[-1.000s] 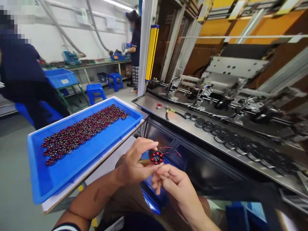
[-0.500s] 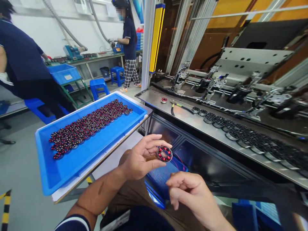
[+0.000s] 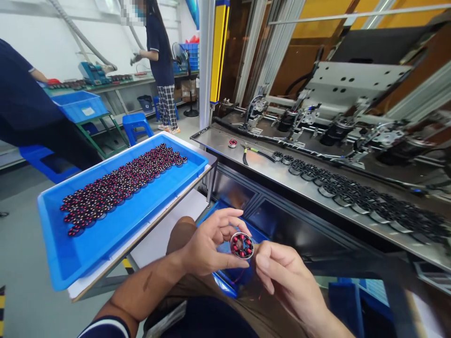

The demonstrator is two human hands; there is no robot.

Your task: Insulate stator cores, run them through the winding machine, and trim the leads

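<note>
My left hand (image 3: 214, 241) is closed on a ring-shaped motor stator (image 3: 234, 249) with red wire coils, its thumb below and fingers above the rim. The ring is tilted so its open face shows. Close by the ring's right edge, my right hand (image 3: 287, 272) is pinched, thumb against forefinger. What sits in that pinch, perhaps a thin wire, is too small to make out. To the left, a blue tray (image 3: 116, 234) holds many similar red-wound stators (image 3: 120, 180) packed in rows.
On the metal bench at right lie a single red-wound stator (image 3: 232, 143), cutting pliers (image 3: 257, 152) and rows of black unwound cores (image 3: 338, 185). A winding machine (image 3: 338, 126) stands behind. A blue bin (image 3: 343, 305) is low at right. Two people (image 3: 160, 51) are across the aisle.
My right hand has come up to the right edge of the stator. The left hand still holds the stator, now slightly lower and turned. The view has shifted a little.
</note>
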